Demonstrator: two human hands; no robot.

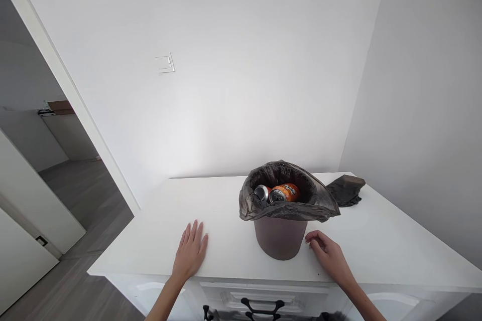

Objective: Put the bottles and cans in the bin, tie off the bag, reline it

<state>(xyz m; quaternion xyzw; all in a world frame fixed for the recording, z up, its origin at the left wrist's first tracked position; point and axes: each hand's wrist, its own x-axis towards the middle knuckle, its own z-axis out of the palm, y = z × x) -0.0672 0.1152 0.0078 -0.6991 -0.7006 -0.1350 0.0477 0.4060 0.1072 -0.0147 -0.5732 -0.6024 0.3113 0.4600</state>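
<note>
My left hand (pixel 190 252) lies flat on the white cabinet top, fingers stretched out, with nothing in it. To its right stands a brown trash bin (pixel 280 238), upright and lined with a dark grey plastic trash bag (pixel 289 210) folded over its rim. Inside the bag lie an orange drink can (pixel 289 192) and a second can (pixel 262 192) with its silver end showing. Close beside the bin's lower right side, my right hand (pixel 328 255) rests on the cabinet top with its fingers curled together; nothing shows in them.
A crumpled dark plastic bag (pixel 345 190) lies behind and right of the bin. The white cabinet top (pixel 226 241) meets the wall at the back. Black drawer handles (pixel 262 306) show on its front. At the left is a doorway, and a light switch (pixel 164 63) is on the wall.
</note>
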